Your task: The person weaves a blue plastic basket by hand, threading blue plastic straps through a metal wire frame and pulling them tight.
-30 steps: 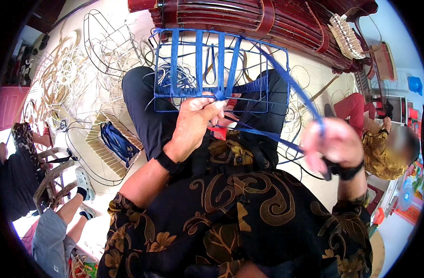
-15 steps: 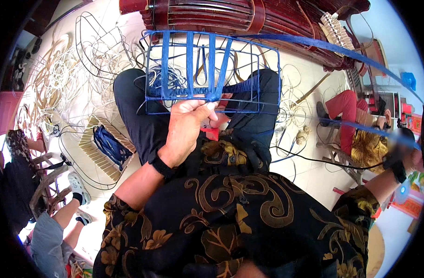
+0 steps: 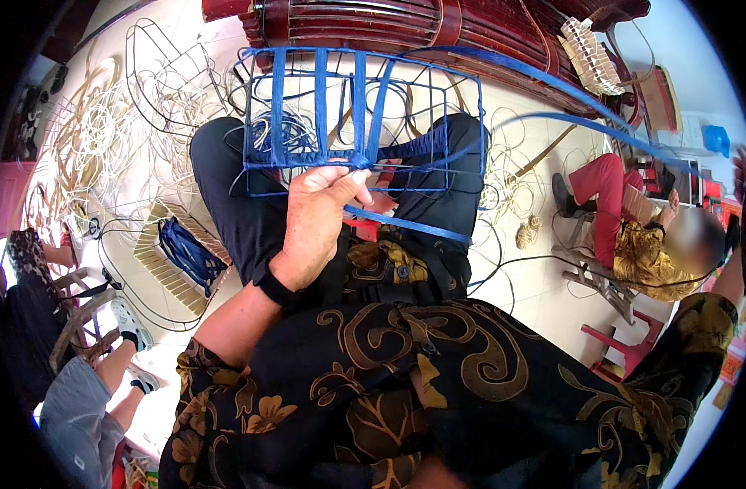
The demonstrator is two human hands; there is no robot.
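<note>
A rectangular wire frame (image 3: 480, 122), wrapped in blue, rests across my knees. Several flat blue strips (image 3: 321, 102) span its left half. My left hand (image 3: 312, 220) is closed at the near bar, thumb and fingers pinching a knot of blue strapping (image 3: 358, 163) there. From the frame a long blue strap (image 3: 585, 130) curves out to the right toward my raised right hand (image 3: 744, 175). That hand is dark and cut by the picture's rim; it appears closed round the strap, its fingers only partly visible. Another blue length (image 3: 409, 224) hangs below the frame.
A dark red slatted bench (image 3: 356, 24) stands ahead. Pale loose strips (image 3: 104, 122) tangle on the left floor. A woven basket (image 3: 149, 236) with blue strapping inside sits beside my left knee. A seated person (image 3: 646, 244) is at right; another person's legs (image 3: 116, 383) are at left.
My right hand has risen at the far right. The strap between it and the frame now curves higher, and a blue length shows below my left hand's grip. My left hand keeps its pinch.
</note>
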